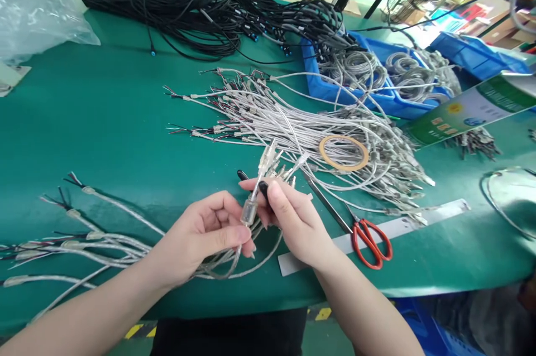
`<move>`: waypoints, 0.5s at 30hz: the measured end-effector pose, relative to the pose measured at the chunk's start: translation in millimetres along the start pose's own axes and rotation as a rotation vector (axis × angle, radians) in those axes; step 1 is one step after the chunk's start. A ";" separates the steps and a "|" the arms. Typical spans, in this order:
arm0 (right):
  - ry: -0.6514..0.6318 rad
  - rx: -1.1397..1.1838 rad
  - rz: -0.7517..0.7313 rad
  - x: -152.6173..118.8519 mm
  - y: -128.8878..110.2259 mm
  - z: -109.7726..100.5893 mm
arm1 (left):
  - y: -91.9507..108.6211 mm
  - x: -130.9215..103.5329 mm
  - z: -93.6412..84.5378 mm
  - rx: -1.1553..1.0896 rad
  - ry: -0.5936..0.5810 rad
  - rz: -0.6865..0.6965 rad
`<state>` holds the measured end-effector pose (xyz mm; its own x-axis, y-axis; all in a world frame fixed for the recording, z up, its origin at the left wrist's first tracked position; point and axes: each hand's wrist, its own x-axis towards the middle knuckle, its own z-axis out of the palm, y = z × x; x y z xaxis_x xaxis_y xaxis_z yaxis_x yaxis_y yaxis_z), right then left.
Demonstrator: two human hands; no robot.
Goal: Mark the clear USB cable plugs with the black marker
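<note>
Far left corner of the bench [104, 121]: clear plastic bag [33, 4]. Near left edge: loose silver cables [75, 239] with stripped ends, fanned out. Left hand [201, 239], near the front edge at centre: grip closed, thumb and fingers pinching the clear plug [249, 210] of a silver cable bundle [274, 163] whose ends stick up. Right hand [293, 219] just beside it, touching; fingers closed on the same bundle just above the plug. Behind the hands: large heap of silver cables [293, 121], tape ring [343, 152] lying on it. Far edge: black cables [209, 15]. Right of the hands: red-handled scissors [368, 239] across a white strip [397, 227]. Far right: blue bin [377, 94] of coiled cables.
</note>
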<state>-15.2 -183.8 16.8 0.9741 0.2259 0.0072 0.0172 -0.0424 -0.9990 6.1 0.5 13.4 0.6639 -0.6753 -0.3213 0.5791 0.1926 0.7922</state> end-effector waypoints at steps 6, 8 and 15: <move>-0.203 -0.226 -0.064 -6.6 -4.7 0.1 | -2.1 -3.3 -4.2 0.261 0.185 0.105; -0.207 -0.336 -0.096 -6.7 -4.1 2.9 | -2.8 -4.7 -3.7 0.411 0.226 0.136; -0.007 -0.516 -0.170 -2.2 0.1 5.5 | -3.7 -5.8 0.8 0.559 0.182 0.133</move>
<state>-18.6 -178.9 16.4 0.9467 0.2770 0.1646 0.2841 -0.4765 -0.8320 -0.3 3.2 12.8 0.8126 -0.5285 -0.2457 0.1822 -0.1701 0.9684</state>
